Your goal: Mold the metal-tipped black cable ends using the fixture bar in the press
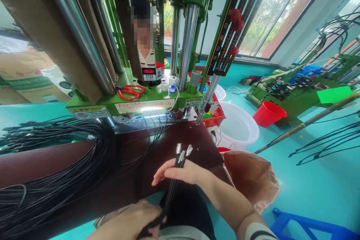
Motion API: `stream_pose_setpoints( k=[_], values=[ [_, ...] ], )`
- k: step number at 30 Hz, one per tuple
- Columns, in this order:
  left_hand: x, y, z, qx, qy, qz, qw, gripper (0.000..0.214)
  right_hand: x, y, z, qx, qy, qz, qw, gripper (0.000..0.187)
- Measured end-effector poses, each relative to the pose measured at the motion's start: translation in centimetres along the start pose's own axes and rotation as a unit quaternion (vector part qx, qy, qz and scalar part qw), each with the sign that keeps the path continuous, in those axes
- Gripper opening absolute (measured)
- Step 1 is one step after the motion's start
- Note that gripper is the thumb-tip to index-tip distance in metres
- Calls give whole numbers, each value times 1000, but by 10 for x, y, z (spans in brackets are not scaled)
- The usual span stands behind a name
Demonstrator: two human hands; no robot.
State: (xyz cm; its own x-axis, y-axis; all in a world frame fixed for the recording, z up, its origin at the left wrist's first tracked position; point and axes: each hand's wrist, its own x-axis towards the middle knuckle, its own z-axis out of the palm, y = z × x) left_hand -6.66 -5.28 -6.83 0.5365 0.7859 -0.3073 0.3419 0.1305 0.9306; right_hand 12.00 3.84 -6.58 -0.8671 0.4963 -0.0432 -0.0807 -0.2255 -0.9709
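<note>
Near the table's front edge I hold a bundle of black cables [172, 191] with silvery metal connectors [182, 153] on their upper ends. My right hand [184, 171] is closed loosely around the bundle just below the connectors, thumb and fingers pointing left. Lower down, close to my lap, my left hand [137, 215] is wrapped around the same bundle; its fingers are partly hidden. Several thin cables [153, 135] run from the lit mould area of the green press [152, 95] down over the dark red table [194, 135].
A large heap of black cables [78, 172] covers the table's left side. Red-handled scissors [131, 92] lie on the press ledge. To the right stand a white tub [239, 123], a paper sack [253, 176], a red bucket [270, 114] and a blue stool [309, 223]. Another person is behind the press.
</note>
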Motion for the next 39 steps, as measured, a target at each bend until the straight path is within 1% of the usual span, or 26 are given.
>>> stream_pose_setpoints(
  k=[1,2,3,4,6,7,9,10,11,13,15,16,18,19,21,25,27,29,31,33,34,35,36,37,38,39],
  values=[
    [4,5,6,-70,-30,-3,997,15,3,7,4,-1,-22,27,999,34],
    [9,9,13,-164,-41,-6,986,19,6,14,7,-3,-37,52,998,34],
    [17,12,21,-263,-25,-11,964,22,8,18,8,1,-48,72,996,35],
    [25,14,28,-346,9,-14,938,25,10,20,7,18,-49,78,996,38],
    [42,16,42,-440,60,-21,896,27,10,16,-1,87,-11,28,996,47],
    [48,16,47,-455,68,-22,888,28,9,11,-7,119,23,-18,992,50],
    [60,17,53,-450,65,-19,891,29,6,-6,-19,123,93,-108,982,51],
    [64,18,54,-437,68,-15,897,31,4,-16,-24,81,119,-132,981,47],
    [68,18,55,-421,74,-11,904,31,3,-25,-28,14,126,-134,983,42],
    [76,20,56,-389,97,-2,916,32,0,-40,-32,-142,110,-85,980,34],
    [84,22,56,-346,127,0,930,32,1,-46,-33,-265,109,-4,958,34],
    [88,23,57,-320,142,-1,937,31,2,-45,-33,-301,124,34,945,36],
    [95,24,57,-270,167,2,948,29,4,-41,-33,-330,158,78,927,39],
    [98,24,56,-250,176,5,952,28,5,-38,-33,-330,165,84,925,40],
    [102,22,54,-235,191,14,953,27,4,-34,-33,-312,164,68,933,39],
    [108,19,49,-284,201,23,937,34,0,-33,-32,-260,121,45,957,36],
    [111,19,48,-327,187,26,926,37,-1,-34,-29,-294,115,32,948,33],
    [113,21,49,-368,170,22,914,37,1,-33,-28,-372,116,12,921,29],
    [116,23,49,-393,164,17,904,37,6,-30,-30,-430,100,1,897,28],
    [118,22,46,-402,173,14,899,37,14,-25,-39,-440,78,1,895,31],
    [118,20,43,-408,182,14,895,37,20,-22,-47,-442,82,-2,893,33],
    [119,18,40,-416,190,13,889,36,26,-19,-58,-452,107,-6,885,34],
    [118,16,37,-426,199,11,882,36,32,-16,-70,-481,149,-4,864,35],
    [118,14,34,-439,205,7,875,35,40,-14,-84,-525,208,2,825,35],
    [117,12,32,-450,207,3,869,34,47,-12,-97,-578,269,21,770,34],
    [116,10,31,-456,207,1,866,34,53,-10,-109,-625,308,51,716,33]
  ],
)
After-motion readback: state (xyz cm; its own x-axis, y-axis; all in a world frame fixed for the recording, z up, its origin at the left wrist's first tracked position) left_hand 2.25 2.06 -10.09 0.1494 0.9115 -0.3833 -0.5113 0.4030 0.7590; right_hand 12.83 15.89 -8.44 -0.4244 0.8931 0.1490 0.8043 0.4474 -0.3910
